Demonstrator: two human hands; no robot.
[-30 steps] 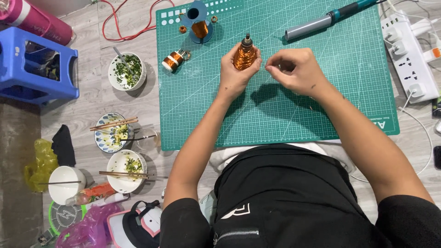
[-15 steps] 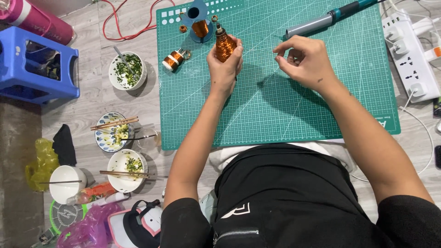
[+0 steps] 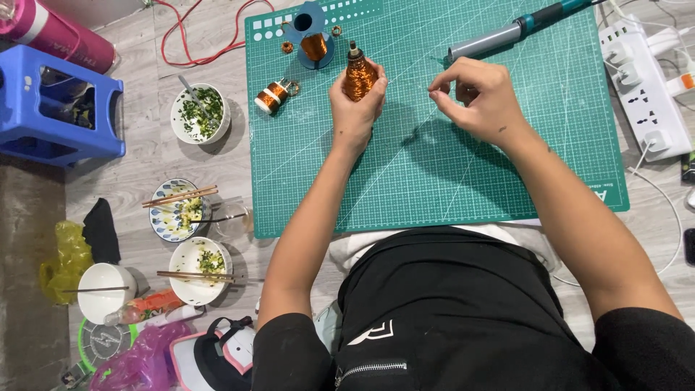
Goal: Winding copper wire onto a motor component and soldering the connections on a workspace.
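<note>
My left hand [image 3: 353,107] grips a copper wire coil [image 3: 357,74] wound on a spool, holding it upright above the green cutting mat [image 3: 434,166]. My right hand [image 3: 478,100] hovers to the right of it with thumb and forefinger pinched together; whether a thin wire runs between them is too fine to tell. A small copper spool [image 3: 272,95] lies on the mat left of my left hand. A blue spool holder [image 3: 313,36] with another copper coil stands at the mat's far edge. A soldering iron [image 3: 507,30] lies at the far right of the mat.
Left of the mat sit bowls with food scraps [image 3: 197,113], a plate with chopsticks [image 3: 178,210], a blue plastic stool [image 3: 58,108] and a red cable [image 3: 195,36]. A white power strip [image 3: 644,80] lies to the right. Bags and a cup crowd the near left floor.
My left hand carried the coil from the mat's middle toward its far edge. My right hand moved away to the right, widening the gap between the hands.
</note>
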